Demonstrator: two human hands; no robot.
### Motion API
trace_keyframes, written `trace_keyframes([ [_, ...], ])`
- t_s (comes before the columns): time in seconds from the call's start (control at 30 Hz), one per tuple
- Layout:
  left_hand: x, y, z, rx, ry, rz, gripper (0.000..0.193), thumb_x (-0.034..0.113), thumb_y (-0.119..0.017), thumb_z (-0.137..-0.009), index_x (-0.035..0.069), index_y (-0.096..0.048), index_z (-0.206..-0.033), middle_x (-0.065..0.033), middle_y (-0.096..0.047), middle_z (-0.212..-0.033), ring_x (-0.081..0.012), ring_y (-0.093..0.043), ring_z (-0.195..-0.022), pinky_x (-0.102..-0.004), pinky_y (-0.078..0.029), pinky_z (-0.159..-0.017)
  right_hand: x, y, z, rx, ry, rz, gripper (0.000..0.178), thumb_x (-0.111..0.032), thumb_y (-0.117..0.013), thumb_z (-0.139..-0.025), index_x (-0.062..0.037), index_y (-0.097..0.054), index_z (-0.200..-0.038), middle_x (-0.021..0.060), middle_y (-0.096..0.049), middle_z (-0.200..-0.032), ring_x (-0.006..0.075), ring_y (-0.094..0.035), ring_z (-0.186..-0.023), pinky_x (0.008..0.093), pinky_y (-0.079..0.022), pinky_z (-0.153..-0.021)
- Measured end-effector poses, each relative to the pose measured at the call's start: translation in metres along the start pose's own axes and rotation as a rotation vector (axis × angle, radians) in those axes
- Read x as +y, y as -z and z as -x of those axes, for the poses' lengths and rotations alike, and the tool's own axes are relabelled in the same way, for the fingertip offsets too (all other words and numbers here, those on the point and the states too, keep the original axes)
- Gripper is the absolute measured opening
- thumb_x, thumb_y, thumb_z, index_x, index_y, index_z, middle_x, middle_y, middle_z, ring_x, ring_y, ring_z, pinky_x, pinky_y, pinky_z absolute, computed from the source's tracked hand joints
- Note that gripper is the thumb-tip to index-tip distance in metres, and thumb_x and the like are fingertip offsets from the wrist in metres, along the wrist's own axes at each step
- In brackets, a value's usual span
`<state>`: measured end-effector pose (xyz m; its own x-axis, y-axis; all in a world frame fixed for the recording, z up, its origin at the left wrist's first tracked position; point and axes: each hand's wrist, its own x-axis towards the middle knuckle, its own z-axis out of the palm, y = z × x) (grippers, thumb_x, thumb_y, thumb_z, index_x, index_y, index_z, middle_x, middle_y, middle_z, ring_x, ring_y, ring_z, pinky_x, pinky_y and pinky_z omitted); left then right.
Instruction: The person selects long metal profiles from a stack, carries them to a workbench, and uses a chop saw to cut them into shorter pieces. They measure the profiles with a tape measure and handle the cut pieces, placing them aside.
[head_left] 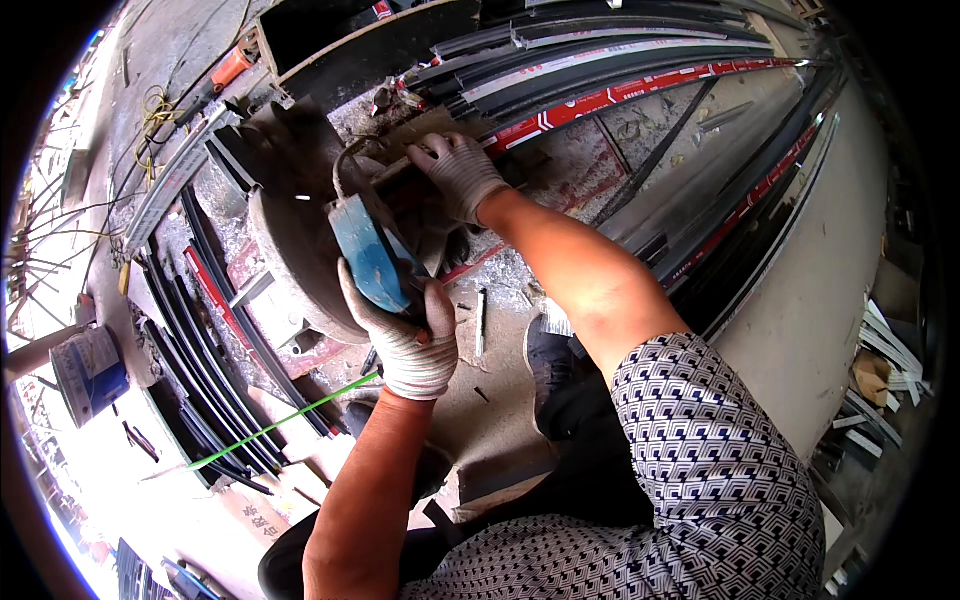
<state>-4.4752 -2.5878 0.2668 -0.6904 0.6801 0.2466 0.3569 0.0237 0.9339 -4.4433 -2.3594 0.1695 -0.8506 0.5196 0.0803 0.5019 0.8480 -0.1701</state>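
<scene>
A cut-off saw with a round, dusty guard (pixel 290 250) stands in front of me, its blue handle (pixel 368 252) tilted toward me. My left hand (pixel 410 345), in a pale knitted glove, is wrapped round the lower end of that handle. Beyond the handle, my gloved right hand (pixel 455 178) is closed over the near end of a long profile strip with red film (pixel 600 105), close beside the saw. The strip stretches away to the far right. The blade's contact with the strip is hidden behind the saw's body and handle.
More dark profiles (pixel 650 75) lie stacked at the far right, and several black strips (pixel 205 345) lie at left. A thin green rod (pixel 290 425) crosses near my left forearm. A white stick (pixel 481 322) lies on the floor. A white-and-blue bucket (pixel 88 372) stands left; offcuts (pixel 890 350) pile at right.
</scene>
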Motion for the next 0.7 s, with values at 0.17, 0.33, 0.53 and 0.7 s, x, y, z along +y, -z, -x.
trace_keyframes([
  [0.17, 0.042, 0.011, -0.036, -0.01, 0.122, 0.107, 0.085, 0.005, -0.063, -0.093, 0.001, -0.008, -0.159, -0.0156, -0.043, -0.135, -0.018, -0.05, -0.11, -0.032, -0.044, -0.1, -0.005, -0.008, -0.001, 0.044, 0.001, -0.021, 0.074, -0.032, -0.08, -0.078, -0.016, -0.048, -0.143, 0.0147, -0.05, -0.136, 0.0409, -0.051, -0.122, 0.051, -0.045, -0.103],
  [0.33, 0.084, 0.018, -0.1, -0.081, 0.052, 0.142, 0.059, 0.002, -0.06, -0.097, 0.001, -0.029, -0.147, -0.0142, -0.051, -0.125, -0.0173, -0.056, -0.106, -0.0315, -0.048, -0.094, -0.002, -0.007, 0.002, 0.022, 0.02, 0.025, 0.074, -0.045, -0.077, -0.083, -0.0183, -0.046, -0.145, 0.0176, -0.053, -0.139, 0.0391, -0.053, -0.122, 0.0518, -0.042, -0.104],
  [0.53, 0.104, 0.027, -0.2, -0.06, 0.206, 0.074, 0.026, 0.027, -0.07, -0.089, 0.005, -0.068, -0.101, -0.0007, -0.065, -0.082, -0.0112, -0.067, -0.069, -0.0241, -0.054, -0.061, 0.002, -0.01, 0.0, -0.038, -0.05, 0.055, 0.075, -0.044, -0.077, -0.083, -0.0152, -0.047, -0.145, 0.0208, -0.054, -0.139, 0.0406, -0.053, -0.125, 0.0505, -0.042, -0.108],
  [0.7, 0.123, 0.036, -0.244, -0.045, 0.141, 0.061, 0.01, 0.018, -0.064, -0.09, 0.008, -0.066, -0.09, -0.0051, -0.06, -0.074, -0.017, -0.055, -0.06, -0.034, -0.048, -0.056, -0.015, -0.001, -0.009, 0.025, -0.033, -0.055, 0.074, -0.034, -0.083, -0.077, -0.0122, -0.052, -0.14, 0.0188, -0.055, -0.135, 0.0406, -0.055, -0.122, 0.0497, -0.046, -0.104],
])
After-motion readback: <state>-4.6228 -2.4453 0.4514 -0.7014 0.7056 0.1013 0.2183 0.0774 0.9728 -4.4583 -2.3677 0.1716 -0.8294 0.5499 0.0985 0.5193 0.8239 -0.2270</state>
